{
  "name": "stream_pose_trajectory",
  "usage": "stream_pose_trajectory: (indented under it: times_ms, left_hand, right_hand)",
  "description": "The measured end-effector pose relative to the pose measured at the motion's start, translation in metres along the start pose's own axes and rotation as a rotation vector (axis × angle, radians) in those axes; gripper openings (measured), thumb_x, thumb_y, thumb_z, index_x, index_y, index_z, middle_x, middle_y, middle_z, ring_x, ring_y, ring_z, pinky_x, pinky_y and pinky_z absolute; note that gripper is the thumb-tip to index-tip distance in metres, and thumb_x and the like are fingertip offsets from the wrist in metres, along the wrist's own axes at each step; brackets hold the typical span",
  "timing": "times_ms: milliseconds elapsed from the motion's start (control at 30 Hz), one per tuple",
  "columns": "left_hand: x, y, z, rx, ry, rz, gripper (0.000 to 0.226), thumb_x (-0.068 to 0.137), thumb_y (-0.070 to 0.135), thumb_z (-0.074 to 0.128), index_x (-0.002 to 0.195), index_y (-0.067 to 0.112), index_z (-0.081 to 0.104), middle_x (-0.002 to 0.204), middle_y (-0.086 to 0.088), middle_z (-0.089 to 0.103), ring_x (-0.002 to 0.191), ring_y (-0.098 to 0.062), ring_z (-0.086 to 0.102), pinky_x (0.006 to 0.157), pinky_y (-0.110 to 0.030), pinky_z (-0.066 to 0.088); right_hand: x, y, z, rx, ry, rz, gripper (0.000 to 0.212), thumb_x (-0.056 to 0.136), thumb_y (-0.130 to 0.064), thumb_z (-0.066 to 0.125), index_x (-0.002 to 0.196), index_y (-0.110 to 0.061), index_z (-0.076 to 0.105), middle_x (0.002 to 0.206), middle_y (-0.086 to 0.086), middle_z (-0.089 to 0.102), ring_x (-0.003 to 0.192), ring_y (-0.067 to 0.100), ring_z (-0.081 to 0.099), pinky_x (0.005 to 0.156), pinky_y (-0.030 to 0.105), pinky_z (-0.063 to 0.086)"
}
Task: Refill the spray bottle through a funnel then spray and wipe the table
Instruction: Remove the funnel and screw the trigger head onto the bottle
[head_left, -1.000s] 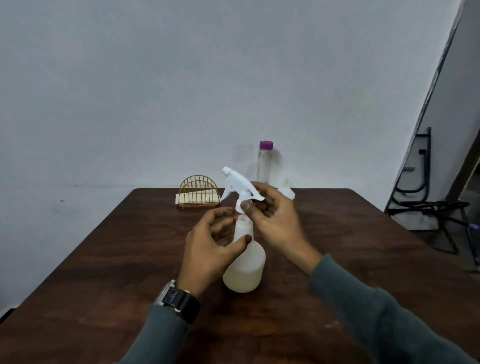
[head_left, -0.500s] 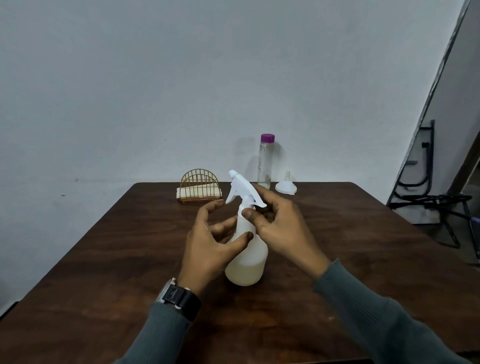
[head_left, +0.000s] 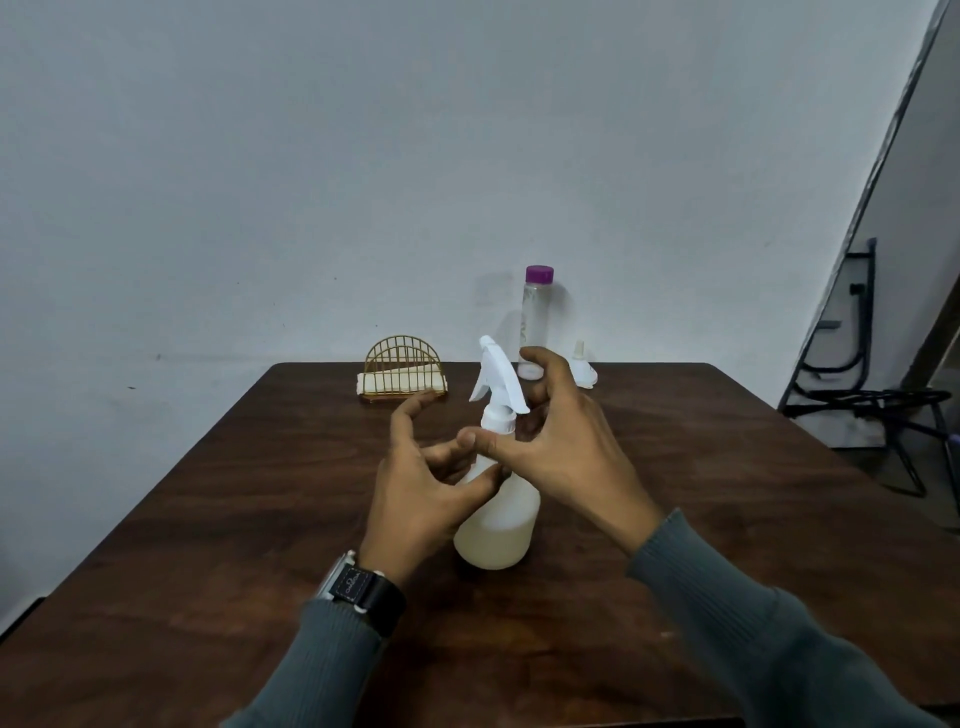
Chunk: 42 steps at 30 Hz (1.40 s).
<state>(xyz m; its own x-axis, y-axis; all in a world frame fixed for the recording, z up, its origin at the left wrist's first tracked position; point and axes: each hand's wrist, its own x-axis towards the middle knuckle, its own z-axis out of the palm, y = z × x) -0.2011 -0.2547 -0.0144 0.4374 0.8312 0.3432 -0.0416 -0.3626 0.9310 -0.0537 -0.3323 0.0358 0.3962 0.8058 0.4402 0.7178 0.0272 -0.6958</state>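
On sprayer (head_left: 500, 527) — left hand (head_left: 415, 501), right hand (head_left: 566, 457)

A plain pale grey wall (head_left: 363, 156) fills the space behind the bench (head_left: 727, 493) and carries a few small dark marks to the left of it. The bench is of dark brown wood with a visible grain, and its far edge stands close to this wall. To the right of the bench a dark strip (head_left: 883, 171) runs slanted up the wall. Below the strip, a black metal frame (head_left: 852, 400) stands on a grey floor (head_left: 930, 483). The light is dim and even.
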Motion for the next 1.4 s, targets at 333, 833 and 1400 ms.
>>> stream_pose_trajectory:
  times_ms: [333, 833, 1400]
  left_hand:
    - [0.001, 0.000, 0.002, -0.033, -0.018, 0.024, 0.096, 0.071, 0.014, 0.092, 0.145, 0.031, 0.032, 0.106, 0.004, 0.079, 0.103, -0.004, 0.073, 0.094, -0.027, 0.056]
    - [0.003, 0.000, 0.000, -0.015, -0.010, -0.004, 0.097, 0.066, 0.018, 0.095, 0.138, 0.042, 0.034, 0.103, -0.001, 0.079, 0.103, -0.003, 0.073, 0.098, -0.030, 0.056]
    - [0.002, -0.004, 0.001, -0.016, -0.011, 0.022, 0.095, 0.067, 0.019, 0.094, 0.137, 0.044, 0.035, 0.101, 0.000, 0.080, 0.104, -0.004, 0.073, 0.098, -0.029, 0.055]
  right_hand:
    - [-0.003, 0.000, -0.001, 0.174, -0.026, 0.006, 0.093, 0.086, -0.025, 0.083, 0.159, -0.036, 0.026, 0.111, -0.016, 0.073, 0.101, -0.002, 0.068, 0.096, 0.028, 0.056]
    - [0.001, -0.005, 0.000, 0.055, -0.015, 0.063, 0.108, 0.062, -0.075, 0.080, 0.151, -0.044, 0.027, 0.131, -0.009, 0.064, 0.116, 0.009, 0.062, 0.099, 0.039, 0.055]
    - [-0.001, -0.007, 0.000, 0.077, -0.044, 0.018, 0.112, 0.069, -0.063, 0.084, 0.154, -0.046, 0.013, 0.116, -0.015, 0.067, 0.109, 0.007, 0.065, 0.096, 0.037, 0.056]
